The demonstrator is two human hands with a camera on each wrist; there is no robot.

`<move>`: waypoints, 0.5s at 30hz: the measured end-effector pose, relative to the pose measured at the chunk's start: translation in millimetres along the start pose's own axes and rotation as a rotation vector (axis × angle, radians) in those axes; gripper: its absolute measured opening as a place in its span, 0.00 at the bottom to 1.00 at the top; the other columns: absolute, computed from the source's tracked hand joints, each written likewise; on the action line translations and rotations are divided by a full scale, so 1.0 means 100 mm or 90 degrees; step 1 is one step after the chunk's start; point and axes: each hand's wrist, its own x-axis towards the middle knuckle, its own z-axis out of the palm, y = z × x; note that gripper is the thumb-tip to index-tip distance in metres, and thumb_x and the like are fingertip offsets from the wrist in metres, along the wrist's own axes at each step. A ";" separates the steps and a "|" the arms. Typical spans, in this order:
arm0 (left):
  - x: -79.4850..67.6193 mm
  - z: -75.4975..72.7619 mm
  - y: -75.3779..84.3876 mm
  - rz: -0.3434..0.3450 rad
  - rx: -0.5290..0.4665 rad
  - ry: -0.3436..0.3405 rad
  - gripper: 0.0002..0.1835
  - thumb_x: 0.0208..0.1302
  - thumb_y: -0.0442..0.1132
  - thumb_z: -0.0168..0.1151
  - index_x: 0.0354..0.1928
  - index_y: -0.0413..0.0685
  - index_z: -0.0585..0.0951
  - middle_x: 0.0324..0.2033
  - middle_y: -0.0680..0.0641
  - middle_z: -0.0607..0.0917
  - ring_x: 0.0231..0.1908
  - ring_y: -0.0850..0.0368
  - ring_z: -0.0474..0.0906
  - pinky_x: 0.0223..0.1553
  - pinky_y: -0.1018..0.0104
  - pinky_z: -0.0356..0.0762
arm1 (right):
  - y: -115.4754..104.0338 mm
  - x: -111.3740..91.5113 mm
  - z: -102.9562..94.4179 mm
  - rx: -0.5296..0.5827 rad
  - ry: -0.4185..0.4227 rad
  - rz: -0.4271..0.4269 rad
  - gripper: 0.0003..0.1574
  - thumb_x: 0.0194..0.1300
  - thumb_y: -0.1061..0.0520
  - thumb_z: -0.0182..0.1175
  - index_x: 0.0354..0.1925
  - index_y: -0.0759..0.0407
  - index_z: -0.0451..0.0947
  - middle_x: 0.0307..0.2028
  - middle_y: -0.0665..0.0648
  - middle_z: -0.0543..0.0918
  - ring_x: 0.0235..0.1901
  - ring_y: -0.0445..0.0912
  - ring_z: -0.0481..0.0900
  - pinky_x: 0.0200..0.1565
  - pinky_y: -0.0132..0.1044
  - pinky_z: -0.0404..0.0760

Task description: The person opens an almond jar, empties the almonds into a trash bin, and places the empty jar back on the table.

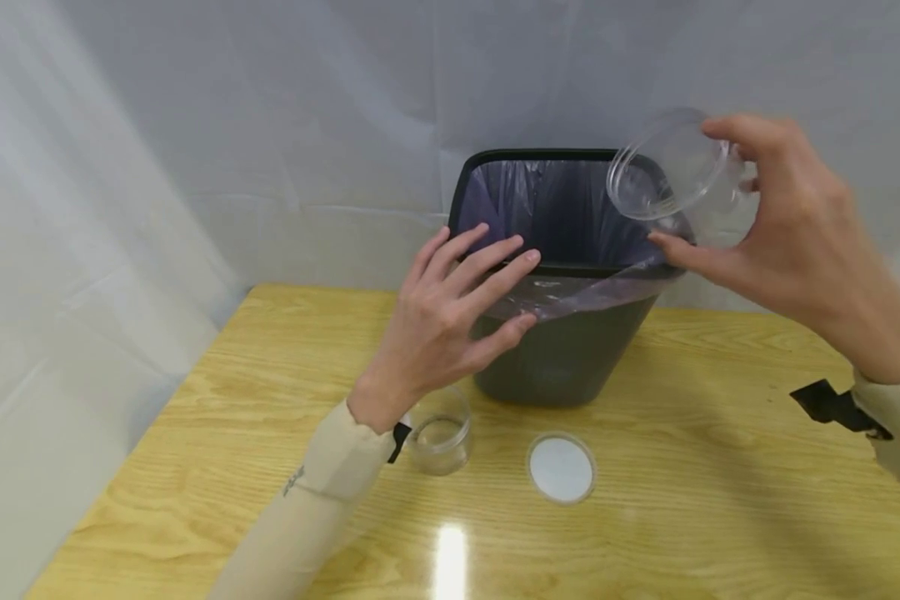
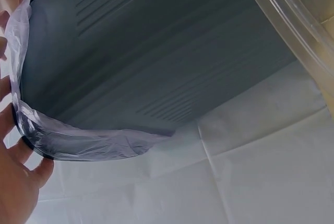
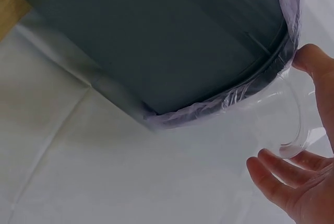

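Observation:
My right hand (image 1: pixel 810 217) grips a clear plastic cup (image 1: pixel 671 162) between thumb and fingers, tilted with its mouth over the right side of a dark grey trash bin (image 1: pixel 555 358). In the right wrist view the cup (image 3: pixel 276 114) appears beside the bin's rim. A thin purplish liner (image 1: pixel 592 293) is folded over that rim. At the front left corner my left hand (image 1: pixel 446 308) lies with spread, fairly straight fingers across the rim. The left wrist view shows its thumb (image 2: pixel 44 172) against the rim's outside.
Another clear plastic cup (image 1: pixel 441 442) stands on the wooden table (image 1: pixel 705 500), partly behind the left wrist. Right of it lies a round white disc with a clear edge (image 1: pixel 561 469). Pale sheeting (image 1: pixel 307 125) hangs behind the bin and along the left side.

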 end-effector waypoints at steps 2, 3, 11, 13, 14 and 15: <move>0.00 0.00 0.00 -0.001 -0.001 0.000 0.28 0.62 0.57 0.58 0.63 0.58 0.73 0.60 0.50 0.77 0.66 0.48 0.65 0.69 0.46 0.54 | 0.00 -0.03 0.00 0.012 -0.002 0.022 0.57 0.55 0.23 0.49 0.68 0.58 0.54 0.56 0.72 0.69 0.47 0.62 0.72 0.43 0.46 0.75; 0.00 0.00 0.00 -0.001 -0.002 -0.001 0.28 0.62 0.57 0.58 0.63 0.58 0.73 0.60 0.50 0.77 0.66 0.48 0.65 0.69 0.46 0.54 | 0.01 -0.04 0.00 0.020 -0.001 0.033 0.57 0.54 0.23 0.49 0.68 0.58 0.54 0.56 0.71 0.69 0.48 0.62 0.72 0.46 0.41 0.75; -0.01 0.00 0.01 -0.002 -0.009 -0.001 0.28 0.62 0.57 0.57 0.63 0.58 0.73 0.60 0.50 0.77 0.66 0.48 0.65 0.69 0.45 0.54 | 0.03 -0.12 0.02 0.079 0.033 0.066 0.59 0.49 0.26 0.57 0.65 0.63 0.56 0.54 0.69 0.72 0.50 0.56 0.75 0.46 0.14 0.62; -0.01 0.01 0.01 -0.002 -0.011 0.000 0.28 0.62 0.56 0.58 0.63 0.58 0.74 0.60 0.50 0.77 0.66 0.48 0.65 0.69 0.45 0.54 | 0.02 -0.14 0.01 0.087 0.038 0.080 0.59 0.48 0.26 0.57 0.65 0.61 0.56 0.55 0.68 0.73 0.52 0.49 0.75 0.46 0.16 0.62; -0.01 0.00 0.01 -0.002 -0.012 0.001 0.28 0.62 0.56 0.58 0.63 0.57 0.74 0.60 0.50 0.77 0.66 0.48 0.65 0.69 0.45 0.54 | 0.02 -0.15 0.01 0.093 0.042 0.087 0.58 0.48 0.27 0.58 0.65 0.60 0.56 0.55 0.68 0.73 0.53 0.46 0.74 0.46 0.16 0.63; -0.01 0.00 0.01 -0.003 -0.013 0.002 0.28 0.62 0.56 0.58 0.63 0.57 0.74 0.60 0.50 0.77 0.66 0.48 0.65 0.69 0.45 0.54 | 0.02 -0.16 0.01 0.098 0.046 0.090 0.57 0.48 0.29 0.60 0.66 0.59 0.56 0.54 0.67 0.74 0.53 0.43 0.74 0.46 0.16 0.64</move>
